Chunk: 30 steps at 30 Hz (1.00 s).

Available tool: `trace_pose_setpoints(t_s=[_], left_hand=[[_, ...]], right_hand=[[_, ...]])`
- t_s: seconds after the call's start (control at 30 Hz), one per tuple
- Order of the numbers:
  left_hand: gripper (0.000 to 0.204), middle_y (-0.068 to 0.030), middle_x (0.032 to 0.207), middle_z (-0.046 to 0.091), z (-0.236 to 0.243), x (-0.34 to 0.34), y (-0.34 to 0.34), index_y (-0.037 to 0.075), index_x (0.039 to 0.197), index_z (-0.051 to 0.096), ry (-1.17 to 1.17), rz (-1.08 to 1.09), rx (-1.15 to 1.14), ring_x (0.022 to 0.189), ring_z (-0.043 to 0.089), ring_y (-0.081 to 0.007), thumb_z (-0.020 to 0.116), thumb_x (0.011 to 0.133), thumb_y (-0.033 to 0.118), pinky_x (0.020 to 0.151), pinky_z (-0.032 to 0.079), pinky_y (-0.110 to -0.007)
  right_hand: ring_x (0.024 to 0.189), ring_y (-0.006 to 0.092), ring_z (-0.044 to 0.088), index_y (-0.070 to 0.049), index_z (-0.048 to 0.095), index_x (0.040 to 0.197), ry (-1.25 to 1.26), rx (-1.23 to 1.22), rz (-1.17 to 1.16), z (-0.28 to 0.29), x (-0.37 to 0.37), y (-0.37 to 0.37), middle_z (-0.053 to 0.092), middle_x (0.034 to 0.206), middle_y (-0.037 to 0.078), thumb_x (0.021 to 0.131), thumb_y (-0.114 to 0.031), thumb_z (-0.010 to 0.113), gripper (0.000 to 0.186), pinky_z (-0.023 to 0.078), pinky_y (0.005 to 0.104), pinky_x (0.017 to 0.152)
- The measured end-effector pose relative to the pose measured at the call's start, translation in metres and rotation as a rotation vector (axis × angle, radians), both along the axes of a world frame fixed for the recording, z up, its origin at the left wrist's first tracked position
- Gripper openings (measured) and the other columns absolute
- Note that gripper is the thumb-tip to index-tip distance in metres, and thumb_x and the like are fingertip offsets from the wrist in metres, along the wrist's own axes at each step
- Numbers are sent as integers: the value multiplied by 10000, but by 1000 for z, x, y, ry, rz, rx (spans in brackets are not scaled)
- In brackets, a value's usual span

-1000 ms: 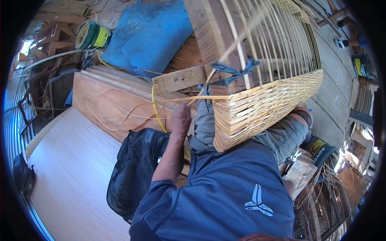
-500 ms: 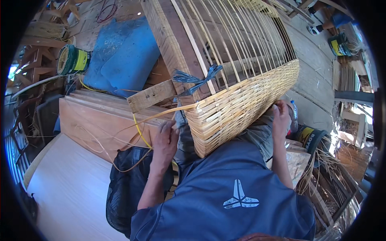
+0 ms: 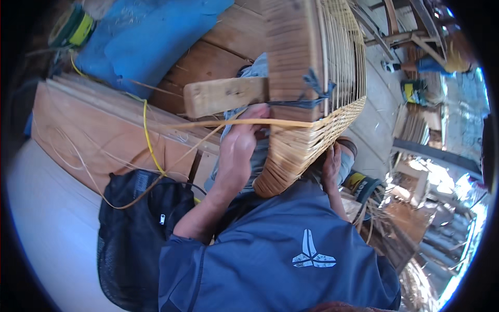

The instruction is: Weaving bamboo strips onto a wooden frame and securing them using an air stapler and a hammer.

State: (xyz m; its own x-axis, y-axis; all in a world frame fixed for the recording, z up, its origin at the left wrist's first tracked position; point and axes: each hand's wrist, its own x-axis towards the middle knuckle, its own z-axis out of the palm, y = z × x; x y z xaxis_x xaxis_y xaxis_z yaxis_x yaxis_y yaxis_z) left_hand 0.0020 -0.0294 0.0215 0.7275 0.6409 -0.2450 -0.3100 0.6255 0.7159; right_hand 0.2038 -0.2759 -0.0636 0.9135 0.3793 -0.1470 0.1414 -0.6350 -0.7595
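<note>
A partly woven basket [image 3: 291, 158] leans over my lap, its pale cane weave bent round a rounded near corner. Bare stakes rise from the weave beside a wooden frame [image 3: 293, 62], tied with dark blue cord [image 3: 317, 93]. A long cane strip [image 3: 208, 124] runs out leftward from the basket's corner. My left hand [image 3: 240, 148], slightly blurred, is closed at this strip, beside the frame's lower end. Its fingertips show just above the strip. On the basket's other side, my right hand [image 3: 331, 164] lies against the lower weave, fingers stretched out.
A short wooden block [image 3: 223, 96] juts left from the frame. Stacked boards [image 3: 99, 135] and a black mesh bag [image 3: 140, 234] lie at my left. Farther off are a blue sheet [image 3: 145, 41] and a green bucket [image 3: 73, 28]. Loose cane [image 3: 387, 223] lies at my right.
The basket and frame have turned, the near corner now facing me more. My left hand has risen to the strip beside the frame. My right hand has shifted left along the basket.
</note>
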Motion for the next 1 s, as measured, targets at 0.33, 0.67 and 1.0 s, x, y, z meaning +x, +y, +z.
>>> trace_pose_setpoints(t_s=[0.33,0.67,1.0], left_hand=[[371,-39,949,616,-30,21,-5,-27,1040,613,-58,89,-62,859,549,-79,518,945,319,787,434,-221],[348,-12,792,579,-32,34,-3,-6,945,631,-170,88,-116,747,467,-54,515,949,322,653,385,-247],[328,8,837,570,-35,31,-2,-4,893,600,248,109,441,802,459,-66,456,973,279,727,378,-238]], right_hand=[[1079,349,494,38,481,1206,-319,-177,446,-28,27,-38,513,1194,223,988,-276,312,418,363,372,936],[1070,423,498,19,460,1216,-637,-527,412,-46,29,-50,504,1164,268,865,-56,451,359,425,452,897],[1042,396,510,37,486,1138,-562,-275,279,-34,17,-25,509,1158,246,945,-159,365,301,420,390,917]])
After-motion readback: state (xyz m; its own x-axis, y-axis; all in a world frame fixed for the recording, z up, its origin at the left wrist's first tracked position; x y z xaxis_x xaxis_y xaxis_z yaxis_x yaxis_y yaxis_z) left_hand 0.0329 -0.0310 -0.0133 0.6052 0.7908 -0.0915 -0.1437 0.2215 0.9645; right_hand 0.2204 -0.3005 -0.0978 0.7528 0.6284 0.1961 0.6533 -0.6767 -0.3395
